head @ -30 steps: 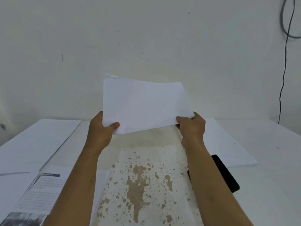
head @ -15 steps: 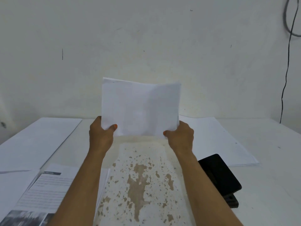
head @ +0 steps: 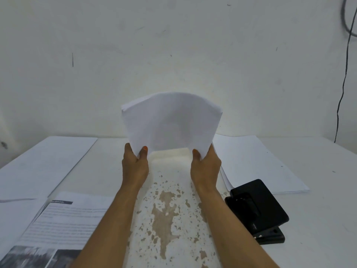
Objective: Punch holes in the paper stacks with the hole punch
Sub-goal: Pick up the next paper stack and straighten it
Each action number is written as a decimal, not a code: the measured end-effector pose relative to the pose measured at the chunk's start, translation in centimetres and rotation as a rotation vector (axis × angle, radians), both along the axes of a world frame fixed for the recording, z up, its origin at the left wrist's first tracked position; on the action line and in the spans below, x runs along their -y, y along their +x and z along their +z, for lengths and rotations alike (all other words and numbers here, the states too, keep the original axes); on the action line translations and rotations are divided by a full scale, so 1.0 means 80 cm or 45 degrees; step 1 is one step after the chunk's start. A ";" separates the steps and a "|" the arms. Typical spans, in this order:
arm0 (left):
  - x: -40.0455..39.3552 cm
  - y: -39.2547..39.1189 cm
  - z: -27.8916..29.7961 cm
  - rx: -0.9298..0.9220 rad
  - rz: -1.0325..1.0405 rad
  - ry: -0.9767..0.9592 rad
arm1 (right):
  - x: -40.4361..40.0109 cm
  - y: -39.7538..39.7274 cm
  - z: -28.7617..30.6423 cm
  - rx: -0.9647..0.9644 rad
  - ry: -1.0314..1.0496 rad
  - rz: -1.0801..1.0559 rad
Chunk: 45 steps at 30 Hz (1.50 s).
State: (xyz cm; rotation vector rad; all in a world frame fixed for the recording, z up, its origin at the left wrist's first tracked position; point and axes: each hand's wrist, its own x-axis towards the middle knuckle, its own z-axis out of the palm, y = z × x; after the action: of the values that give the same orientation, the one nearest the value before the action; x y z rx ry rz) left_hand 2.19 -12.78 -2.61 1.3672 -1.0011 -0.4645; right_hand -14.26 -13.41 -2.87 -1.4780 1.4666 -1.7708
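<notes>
Both hands — left hand (head: 135, 165), right hand (head: 205, 167) — pinch the bowed white paper stack (head: 171, 122) upright above the worn table (head: 168, 209), black hole punch (head: 257, 209) beside.

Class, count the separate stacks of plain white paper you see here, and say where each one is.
3. One stack is held upright in both hands; one lies right, behind the hole punch; one lies left. Others may sit outside the picture.

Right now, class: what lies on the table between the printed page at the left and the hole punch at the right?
In the head view, only bare, paint-chipped table lies between the printed page and hole punch; both forearms cross above it.
</notes>
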 end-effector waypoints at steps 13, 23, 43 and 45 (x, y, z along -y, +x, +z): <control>0.000 0.013 -0.011 0.010 0.089 0.208 | 0.008 -0.006 -0.016 -0.406 0.302 -0.176; -0.001 0.021 -0.009 0.017 0.033 0.212 | 0.009 -0.012 -0.020 -0.294 0.251 -0.108; -0.002 0.004 0.010 -0.313 -0.476 0.199 | 0.011 -0.002 0.017 0.742 0.315 0.427; 0.003 0.010 0.017 -0.292 -0.325 0.173 | 0.010 -0.009 0.024 0.638 0.315 0.460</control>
State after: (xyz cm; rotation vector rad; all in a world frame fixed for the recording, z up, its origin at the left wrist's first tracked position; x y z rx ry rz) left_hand 2.97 -13.03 -1.22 1.2758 -0.9706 -0.8746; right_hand -14.99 -14.22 -0.94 -0.9996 1.0404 -1.5257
